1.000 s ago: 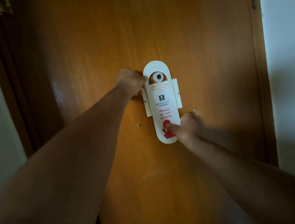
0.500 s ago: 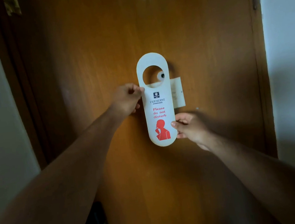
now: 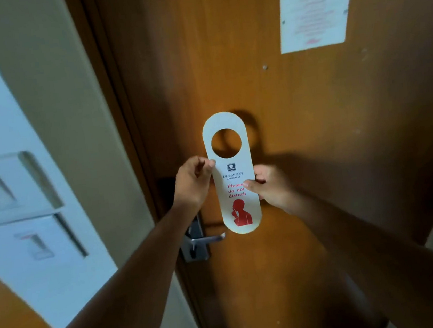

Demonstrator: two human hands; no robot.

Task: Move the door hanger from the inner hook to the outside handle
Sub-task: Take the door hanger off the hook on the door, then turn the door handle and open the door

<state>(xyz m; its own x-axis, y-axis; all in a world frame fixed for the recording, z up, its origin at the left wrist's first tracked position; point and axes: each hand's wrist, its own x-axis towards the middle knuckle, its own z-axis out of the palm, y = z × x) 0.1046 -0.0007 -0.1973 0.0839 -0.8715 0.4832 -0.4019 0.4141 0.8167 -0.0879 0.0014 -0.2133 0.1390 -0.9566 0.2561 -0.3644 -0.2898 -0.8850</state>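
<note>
Pinching the door hanger [image 3: 235, 188] between them, the left hand [image 3: 192, 185] grips its left edge and the right hand [image 3: 271, 184] its right, upright before the door [image 3: 313, 125], just above the handle [image 3: 205, 239].

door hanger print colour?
Red lettering and silhouette on the white oblong card door hanger; head view.

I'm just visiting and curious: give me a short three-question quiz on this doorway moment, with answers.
1. True or false: the door hanger hangs on the metal door handle.
2. What grips the hanger? A) left hand only B) right hand only C) both hands
3. Fill in: the red words read "Please do not ____".

Key: 1 false, it is held just above the handle; 2 C; 3 disturb.
</note>
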